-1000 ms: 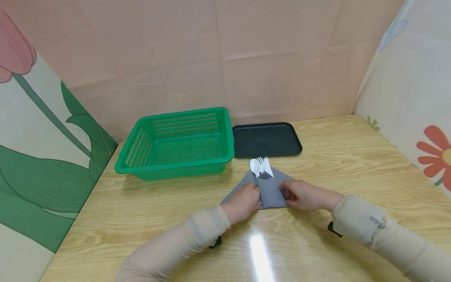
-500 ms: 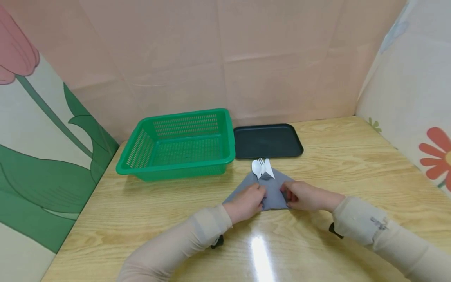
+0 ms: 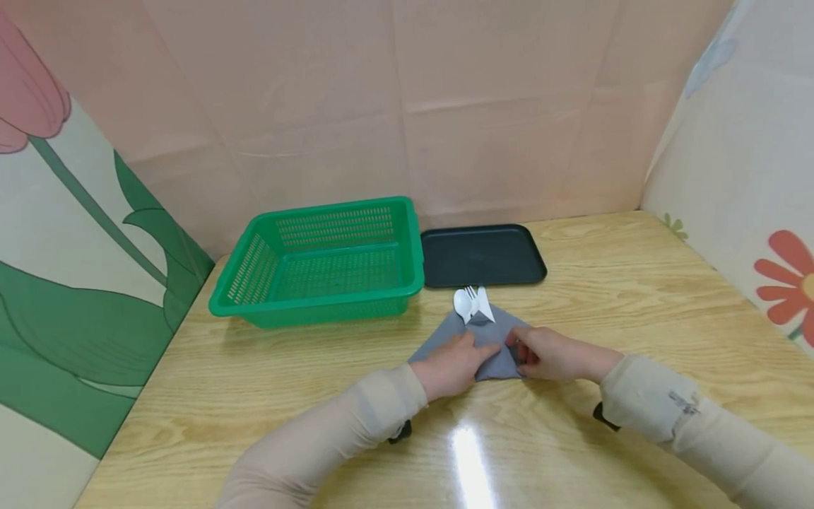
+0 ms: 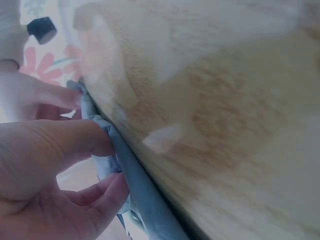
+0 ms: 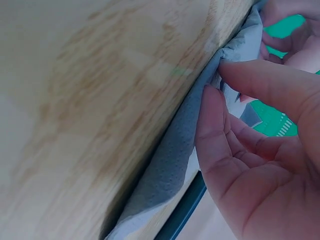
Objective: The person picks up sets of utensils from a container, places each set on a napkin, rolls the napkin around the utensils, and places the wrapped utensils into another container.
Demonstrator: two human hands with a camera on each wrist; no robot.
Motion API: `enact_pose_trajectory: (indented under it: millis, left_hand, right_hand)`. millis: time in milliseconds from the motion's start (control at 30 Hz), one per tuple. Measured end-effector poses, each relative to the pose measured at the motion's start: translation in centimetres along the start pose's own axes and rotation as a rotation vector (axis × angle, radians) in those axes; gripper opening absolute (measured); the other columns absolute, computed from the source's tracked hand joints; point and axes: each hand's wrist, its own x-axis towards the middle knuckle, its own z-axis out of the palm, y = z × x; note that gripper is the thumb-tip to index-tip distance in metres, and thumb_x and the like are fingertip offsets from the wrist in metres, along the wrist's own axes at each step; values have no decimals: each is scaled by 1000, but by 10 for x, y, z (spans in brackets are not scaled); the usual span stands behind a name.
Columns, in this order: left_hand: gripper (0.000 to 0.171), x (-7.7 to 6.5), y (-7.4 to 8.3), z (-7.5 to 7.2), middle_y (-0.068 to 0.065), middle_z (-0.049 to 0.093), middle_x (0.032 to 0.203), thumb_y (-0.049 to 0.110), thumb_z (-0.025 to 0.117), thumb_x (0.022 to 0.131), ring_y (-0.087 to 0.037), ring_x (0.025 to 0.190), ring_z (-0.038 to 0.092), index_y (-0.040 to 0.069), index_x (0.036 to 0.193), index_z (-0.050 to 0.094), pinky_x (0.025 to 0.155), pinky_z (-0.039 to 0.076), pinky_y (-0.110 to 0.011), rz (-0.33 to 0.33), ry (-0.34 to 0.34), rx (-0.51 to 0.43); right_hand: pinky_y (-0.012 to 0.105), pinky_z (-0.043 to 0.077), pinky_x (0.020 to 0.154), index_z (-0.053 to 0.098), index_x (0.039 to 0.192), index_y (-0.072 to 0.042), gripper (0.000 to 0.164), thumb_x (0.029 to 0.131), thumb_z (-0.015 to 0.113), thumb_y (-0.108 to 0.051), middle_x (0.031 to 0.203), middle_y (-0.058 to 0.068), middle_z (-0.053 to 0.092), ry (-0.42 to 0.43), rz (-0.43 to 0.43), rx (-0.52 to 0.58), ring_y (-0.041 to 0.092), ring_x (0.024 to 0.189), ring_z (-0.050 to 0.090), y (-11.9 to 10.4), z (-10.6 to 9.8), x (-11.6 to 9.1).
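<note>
The right hand (image 3: 547,353) pinches the gray napkin (image 3: 490,334) the left hand (image 3: 449,367) touches.

Green beside black, pink behind

Basket (image 3: 318,312): stands at the back left of the table (image 3: 636,283), green, with slotted walls. Tray (image 3: 483,256): lies flat just right of the basket, black, round-cornered, partly hidden by the basket's rim. Table: shows pale wood grain and, toward the front, a white glare (image 3: 472,466). Backdrop (image 3: 509,106): hangs behind, pink, creased. Left panel (image 3: 41,205): bears a pink tulip (image 3: 32,85) with green leaves (image 3: 70,332). Right panel (image 3: 731,177): bears a red flower (image 3: 785,276), partly out of view, and a green sprig (image 3: 675,225) by the table.
</note>
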Motion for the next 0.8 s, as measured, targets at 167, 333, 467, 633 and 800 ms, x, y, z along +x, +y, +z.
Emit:
enact_pose_trajectory:
  millis: [167, 333, 467, 633, 800]
  left_hand:
    - [57, 1, 2, 1, -15, 53, 122, 13, 60, 88, -22, 105, 57, 26, 140, 42, 86, 49, -27, -2, 6, 25]
    - [56, 0, 4, -1, -16, 52, 126, 13, 58, 89, -23, 107, 56, 28, 140, 42, 88, 48, -27, -11, -9, 26]
    - [56, 1, 4, -1, -15, 51, 129, 14, 58, 90, -22, 109, 55, 29, 141, 41, 91, 47, -27, -22, -26, 30]
    - [56, 2, 4, -1, -13, 49, 131, 14, 57, 91, -22, 113, 53, 31, 141, 39, 94, 46, -27, -39, -44, 14]
    - [56, 3, 3, 0, -12, 48, 133, 13, 56, 92, -22, 114, 52, 32, 142, 38, 96, 45, -27, -45, -65, 4]
  right_hand:
    - [19, 41, 59, 53, 102, 3, 28, 79, 68, -5, 75, -1, 55, -10, 24, 8, 4, 65, 47, 0, 0, 0]
    - [19, 39, 59, 52, 102, 2, 28, 79, 68, -6, 74, -1, 54, -9, 12, 6, 3, 65, 46, 1, 0, 0]
    - [19, 38, 58, 53, 102, 2, 27, 80, 68, -6, 72, -3, 54, 0, -8, -3, 1, 64, 44, 2, -1, -1]
    - [19, 37, 56, 53, 103, -1, 28, 81, 69, -9, 68, -4, 53, 3, 13, 1, 0, 60, 43, 3, -2, -2]
    - [18, 36, 55, 55, 102, -4, 25, 82, 69, -9, 65, -5, 53, 21, 34, -26, 0, 58, 41, 4, -3, -1]
